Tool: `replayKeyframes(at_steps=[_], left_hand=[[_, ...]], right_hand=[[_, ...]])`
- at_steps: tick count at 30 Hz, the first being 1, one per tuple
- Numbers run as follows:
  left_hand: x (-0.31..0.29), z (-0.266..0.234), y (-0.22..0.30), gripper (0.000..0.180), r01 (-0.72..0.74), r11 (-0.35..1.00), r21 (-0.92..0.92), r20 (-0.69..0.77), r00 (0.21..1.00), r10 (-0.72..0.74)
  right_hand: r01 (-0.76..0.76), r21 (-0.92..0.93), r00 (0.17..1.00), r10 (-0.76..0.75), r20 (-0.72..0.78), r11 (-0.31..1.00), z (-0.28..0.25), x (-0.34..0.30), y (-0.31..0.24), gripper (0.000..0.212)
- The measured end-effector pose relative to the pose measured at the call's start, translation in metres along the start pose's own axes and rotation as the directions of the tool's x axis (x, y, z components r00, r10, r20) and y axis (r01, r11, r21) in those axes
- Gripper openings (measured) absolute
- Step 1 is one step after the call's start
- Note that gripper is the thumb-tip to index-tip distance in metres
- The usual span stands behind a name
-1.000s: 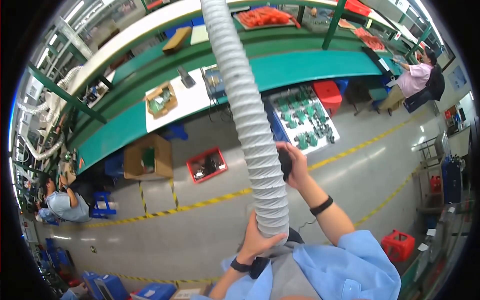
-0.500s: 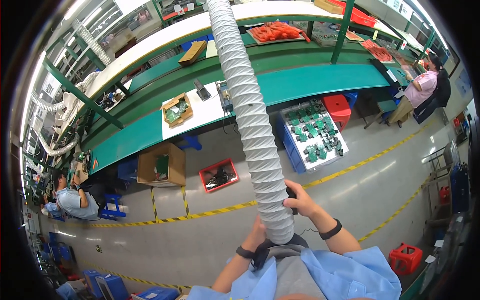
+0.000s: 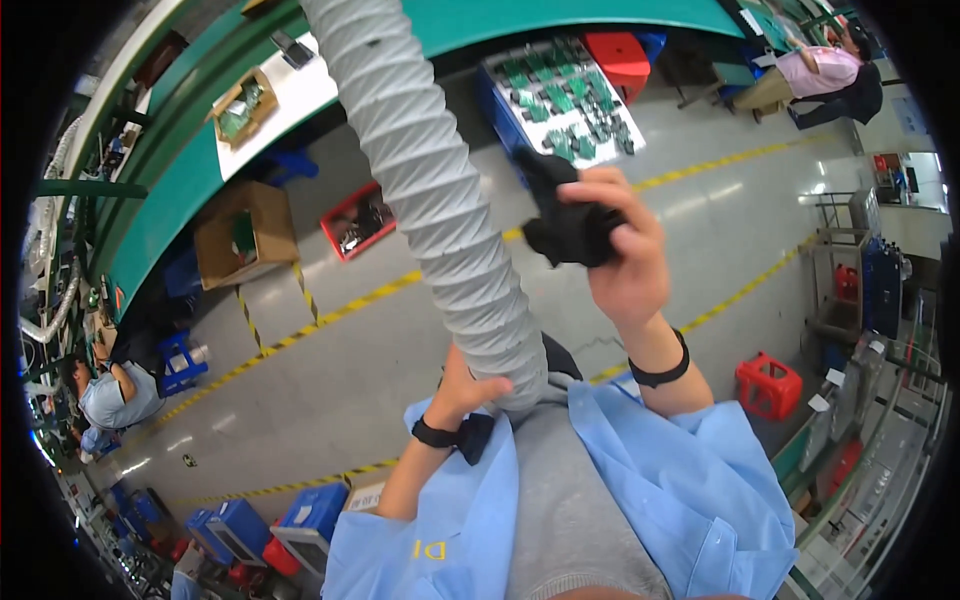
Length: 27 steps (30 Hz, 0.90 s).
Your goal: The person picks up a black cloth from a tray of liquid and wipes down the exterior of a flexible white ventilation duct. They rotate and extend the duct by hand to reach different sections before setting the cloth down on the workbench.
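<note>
Floor (image 3: 330, 390): grey, crossed by yellow and black tape (image 3: 365, 299). Bench (image 3: 570, 20): green-topped, curving along the top and down the left of the view. Duct (image 3: 435, 190): pale grey, ribbed, slanting from the top edge down to the wearer's chest, where its lower end sits against the grey shirt. Two co-workers: one in pink (image 3: 815, 72) at far right, one in light blue (image 3: 118, 395) at far left. Blue crate (image 3: 503, 125), right of the duct, bears a white sheet with rows of green boards (image 3: 570, 90). Carton (image 3: 272, 225), left of the duct, near the bench. Red stool (image 3: 768, 388) on the floor at right. Red tray (image 3: 370, 243) between carton and duct, dark items inside. Left hand (image 3: 467, 385): curled about the duct near its lower end, thumb across the near face; fingers hidden behind, so how firmly it presses cannot be told. Right hand (image 3: 632, 265): raised, fingers and thumb closed round a black part (image 3: 560, 205). That part is just right of the duct, apart from it, its upper end overlapping the crate's lower edge in view; exact form unclear. Dark band (image 3: 663, 365) on the right wrist.
</note>
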State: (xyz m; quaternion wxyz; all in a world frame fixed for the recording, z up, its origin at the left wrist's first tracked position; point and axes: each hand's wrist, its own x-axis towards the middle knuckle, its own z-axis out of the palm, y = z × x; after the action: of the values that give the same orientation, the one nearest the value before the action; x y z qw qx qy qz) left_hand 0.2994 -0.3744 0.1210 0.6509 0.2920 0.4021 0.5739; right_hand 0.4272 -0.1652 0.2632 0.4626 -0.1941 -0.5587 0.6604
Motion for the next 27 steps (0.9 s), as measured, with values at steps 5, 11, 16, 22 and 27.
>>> replayKeyframes(at_steps=[5,11,16,22,27], left_hand=[[-0.032,0.025,0.013,0.114,-0.03,0.978,-0.207,-0.229,0.973,-0.019],[-0.061,0.031,0.014,0.106,-0.036,0.963,-0.266,-0.329,0.943,-0.055],[-0.06,0.036,0.032,0.099,-0.094,0.969,-0.229,-0.356,0.934,0.006],[-0.074,0.013,0.009,0.087,0.088,0.94,0.329,-0.282,0.959,0.009],[-0.063,0.021,0.015,0.081,0.148,0.907,0.394,-0.373,0.928,0.011]], right_hand=[[0.557,-0.355,0.706,-0.202,0.679,0.751,0.027,-0.033,0.016,0.025],[0.692,-0.229,0.584,-0.345,0.735,0.685,0.028,-0.034,0.031,0.017],[0.543,-0.284,0.779,-0.347,0.522,0.79,0.056,-0.046,0.028,0.014],[0.712,-0.229,0.613,-0.428,0.664,0.664,0.068,-0.056,0.004,0.016],[0.683,-0.263,0.673,-0.447,0.589,0.681,0.045,-0.064,0.016,0.018]])
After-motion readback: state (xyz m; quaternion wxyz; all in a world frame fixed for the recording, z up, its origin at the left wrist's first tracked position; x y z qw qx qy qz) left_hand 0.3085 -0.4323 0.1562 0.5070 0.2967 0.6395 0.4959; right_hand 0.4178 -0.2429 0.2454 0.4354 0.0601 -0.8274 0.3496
